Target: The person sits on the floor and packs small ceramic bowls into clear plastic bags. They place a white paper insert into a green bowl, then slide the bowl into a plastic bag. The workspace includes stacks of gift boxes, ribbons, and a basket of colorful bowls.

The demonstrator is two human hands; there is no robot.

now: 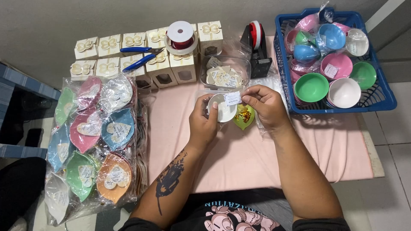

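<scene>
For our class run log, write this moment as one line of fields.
left hand: holds white dish | right hand: pinches small white label over it | beneath: green dish with gold bits | surface: pink cloth

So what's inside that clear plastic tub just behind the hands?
The clear tub holds a loose heap of cream heart-shaped paper tags. Whatever lies beneath the top tags is covered, so I can't tell.
</scene>
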